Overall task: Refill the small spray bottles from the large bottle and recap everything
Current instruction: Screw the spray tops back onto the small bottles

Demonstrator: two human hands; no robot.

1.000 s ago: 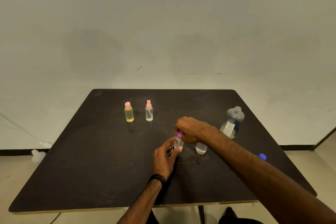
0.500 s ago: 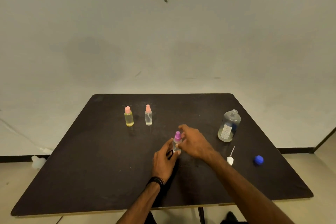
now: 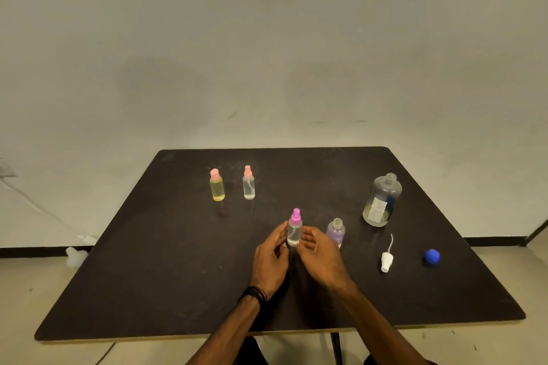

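Dark counter point(image 3: 166, 275): magenta-capped spray bottle point(image 3: 294, 227) upright at centre, left hand point(image 3: 271, 258) and right hand point(image 3: 321, 258) flanking its lower half with fingers loosely extended, whether they touch it cannot be told. Just right of it, uncapped purple-tinted small bottle point(image 3: 336, 232); further right, loose white spray head point(image 3: 387, 258) lying on its side, blue cap point(image 3: 431, 256), and behind them the uncapped large clear bottle point(image 3: 382, 201), upright, low liquid level. Far left: yellow bottle point(image 3: 217, 185) and clear bottle point(image 3: 248, 183), both pink-capped, upright, side by side.
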